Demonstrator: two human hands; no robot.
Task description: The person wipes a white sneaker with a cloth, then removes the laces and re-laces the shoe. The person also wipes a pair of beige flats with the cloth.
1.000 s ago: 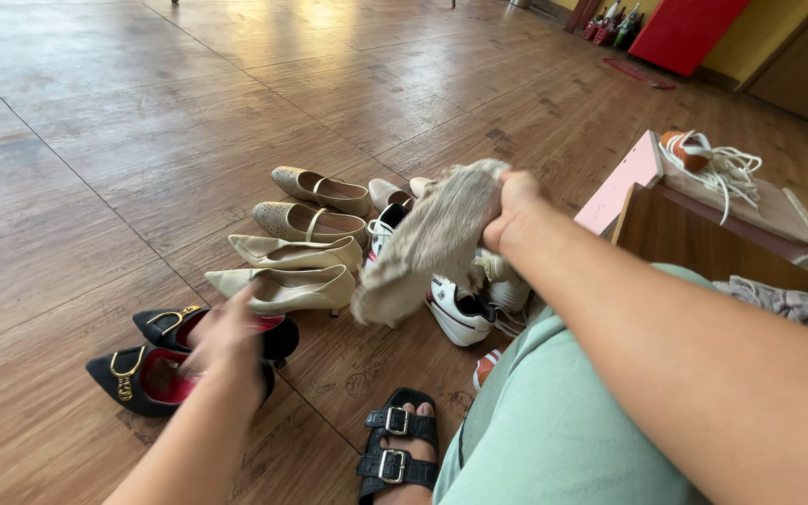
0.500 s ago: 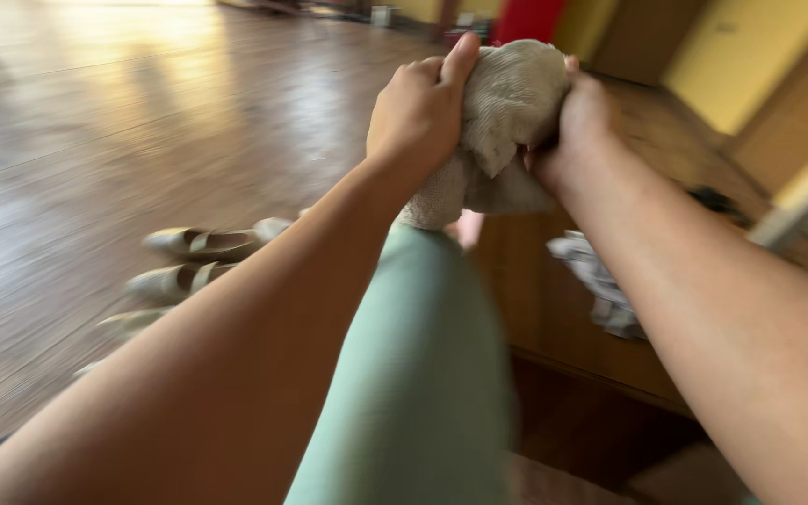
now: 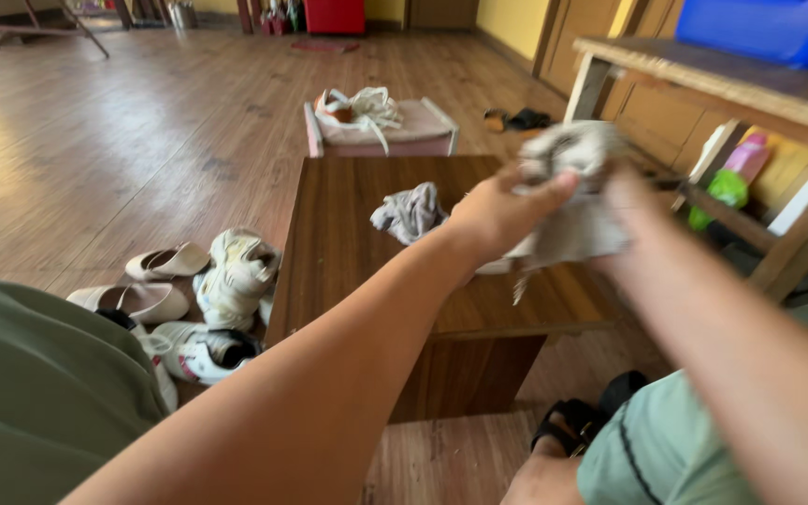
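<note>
Both my hands hold a crumpled grey-beige cloth (image 3: 572,210) in the air above the right side of a low dark wooden table (image 3: 348,271). My left hand (image 3: 497,213) grips its left side, fingers closed over it. My right hand (image 3: 630,201) grips its right side, blurred by motion. A second crumpled grey rag (image 3: 409,211) lies on the table top just left of my hands.
White sneakers (image 3: 236,271) and cream flat shoes (image 3: 165,264) lie on the wooden floor left of the table. A pink box (image 3: 381,140) with white laces on it stands behind the table. A wooden shelf (image 3: 731,93) with a blue bin stands at right.
My view has swung right from the shoes to the table. My left hand rose to join the right on the cloth, and both now hold it over the table.
</note>
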